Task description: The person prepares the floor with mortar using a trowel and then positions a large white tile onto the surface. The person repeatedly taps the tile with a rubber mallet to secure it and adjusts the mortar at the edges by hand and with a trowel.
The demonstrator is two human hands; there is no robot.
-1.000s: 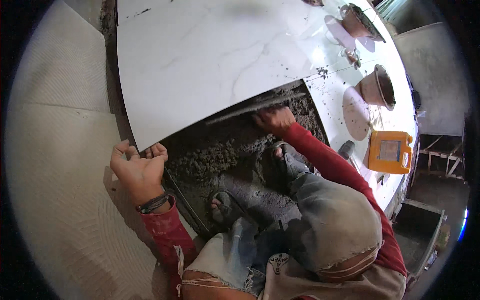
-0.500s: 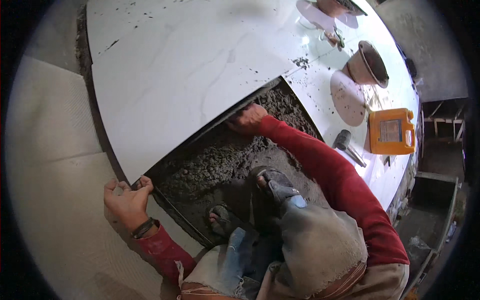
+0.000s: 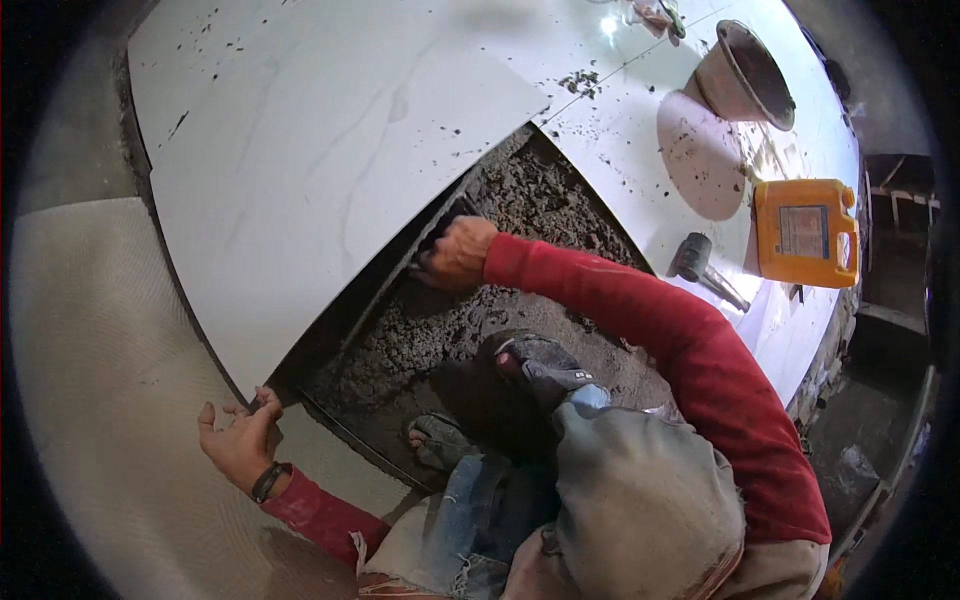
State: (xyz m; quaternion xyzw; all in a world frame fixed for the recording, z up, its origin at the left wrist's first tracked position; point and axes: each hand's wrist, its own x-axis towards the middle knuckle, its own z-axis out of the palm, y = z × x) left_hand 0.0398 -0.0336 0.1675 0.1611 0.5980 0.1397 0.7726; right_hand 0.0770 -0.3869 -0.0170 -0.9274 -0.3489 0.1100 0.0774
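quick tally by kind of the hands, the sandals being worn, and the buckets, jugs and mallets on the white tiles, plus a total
Hands: 2 (left hand, right hand)
Sandals: 2 (left sandal, right sandal)
Buckets: 1 (bucket)
Jugs: 1 (orange jug)
Mallets: 1 (mallet)
Total: 7

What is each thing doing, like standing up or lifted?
White marbled tile: near edge raised
Dark lumpy mortar: rough, uneven
Bare left hand: fingertips at tile's corner
Bare right hand: curled, grip unclear
Yellow plastic jerrycan: upright
Round brown bucket: upright
Black-headed mallet: unheld
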